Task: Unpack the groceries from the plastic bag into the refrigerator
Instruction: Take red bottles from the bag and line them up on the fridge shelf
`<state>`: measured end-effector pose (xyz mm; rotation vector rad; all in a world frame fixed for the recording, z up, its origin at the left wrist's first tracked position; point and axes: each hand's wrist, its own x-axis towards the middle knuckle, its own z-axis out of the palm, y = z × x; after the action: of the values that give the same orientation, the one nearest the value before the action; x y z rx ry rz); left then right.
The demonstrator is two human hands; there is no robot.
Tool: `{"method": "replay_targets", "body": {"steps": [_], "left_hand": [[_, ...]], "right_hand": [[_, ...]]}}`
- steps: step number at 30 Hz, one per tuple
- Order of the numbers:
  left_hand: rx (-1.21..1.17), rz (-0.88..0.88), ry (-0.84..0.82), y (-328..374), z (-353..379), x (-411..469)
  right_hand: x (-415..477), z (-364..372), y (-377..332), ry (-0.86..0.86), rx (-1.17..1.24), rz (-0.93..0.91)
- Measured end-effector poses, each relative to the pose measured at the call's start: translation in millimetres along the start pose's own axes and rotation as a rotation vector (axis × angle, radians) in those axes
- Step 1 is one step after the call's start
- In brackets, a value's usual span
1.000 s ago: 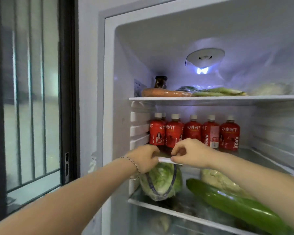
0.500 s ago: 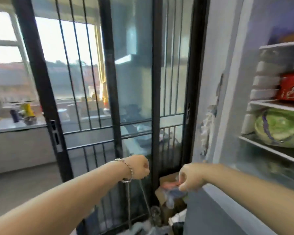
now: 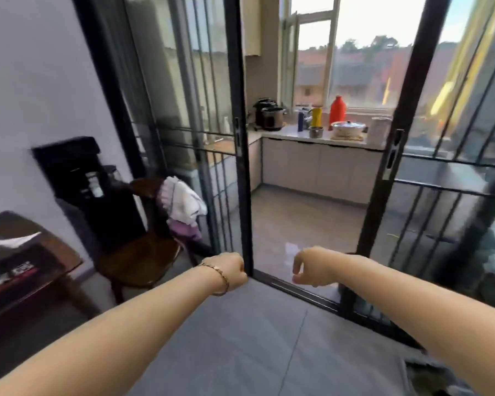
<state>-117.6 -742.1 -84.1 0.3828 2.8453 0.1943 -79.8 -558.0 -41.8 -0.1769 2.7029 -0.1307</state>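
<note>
Neither the refrigerator nor the plastic bag appears in the head view. Both my arms reach forward over the grey tiled floor (image 3: 240, 338). My left hand (image 3: 235, 270), with a thin bracelet at the wrist, is curled into a fist and holds nothing. My right hand (image 3: 309, 266) hangs with loosely curled fingers, thumb and fingers apart, and is empty too. The two hands are about a hand's width apart, in front of the sliding door's floor track (image 3: 295, 290).
A black-framed sliding glass door (image 3: 237, 138) stands open onto a kitchen with a counter (image 3: 320, 138) of pots and bottles. At the left are a wooden chair (image 3: 137, 258) with cloths on its back, a black water dispenser (image 3: 80, 178) and a dark table (image 3: 26, 252).
The view has swung left, from the refrigerator shelves to the doorway and kitchen. My hands left the cabbage on the shelf and now hold nothing; the right hand's fingers have loosened.
</note>
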Motion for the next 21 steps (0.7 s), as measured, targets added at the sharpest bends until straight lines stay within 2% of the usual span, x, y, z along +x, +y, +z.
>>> {"method": "replay_targets", "body": {"steps": [5, 10, 15, 21], "left_hand": [[-0.088, -0.343, 0.048, -197.4, 1.4, -95.9], [-0.193, -0.618, 0.092, -346.0, 9.1, -196.7], [-0.287, -0.818, 0.103, -441.9, 23.2, -258.3], [-0.364, -0.963, 0.133, -530.5, 34.4, -264.7]], "right_hand": [[57.8, 26.9, -196.6, -0.051, -0.069, -0.252], [101.5, 59.1, -363.4, -0.127, -0.084, -0.453], [132.3, 81.5, -484.8, -0.179, -0.118, -0.600], [194.0, 87.7, -592.1, -0.213, -0.243, -0.735]]}}
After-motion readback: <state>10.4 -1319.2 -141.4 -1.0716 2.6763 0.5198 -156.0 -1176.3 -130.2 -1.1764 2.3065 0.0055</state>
